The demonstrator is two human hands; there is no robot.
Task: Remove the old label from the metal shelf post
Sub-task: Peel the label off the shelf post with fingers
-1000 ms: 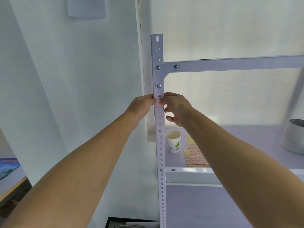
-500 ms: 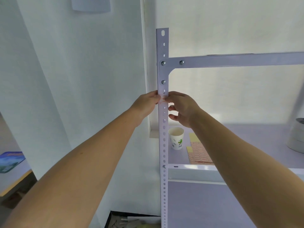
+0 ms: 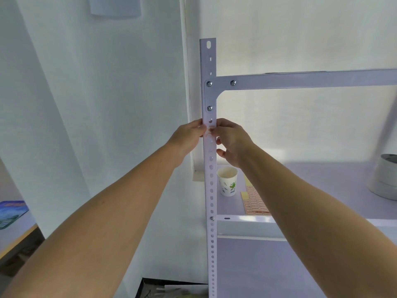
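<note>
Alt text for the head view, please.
A left hand holds a white perforated metal shelf post; the right hand touches a small red-printed label on it. A paper cup stands on the shelf behind.

— Can you read the label [image 3: 210, 130]?
— No. The print is too small, and the fingertips of the left hand [image 3: 189, 136] and the right hand [image 3: 233, 140] cover its side edges.
— Is the right one pinching it?
— I can't tell. The left fingers go out of sight behind the post [image 3: 211, 190] (which runs off the bottom edge).
— And the shelf?
— The right forearm hides part of the sticker sheet [image 3: 254, 201]. The right edge cuts off the grey round container [image 3: 384, 179], and the left edge the blue object [image 3: 10, 212].
</note>
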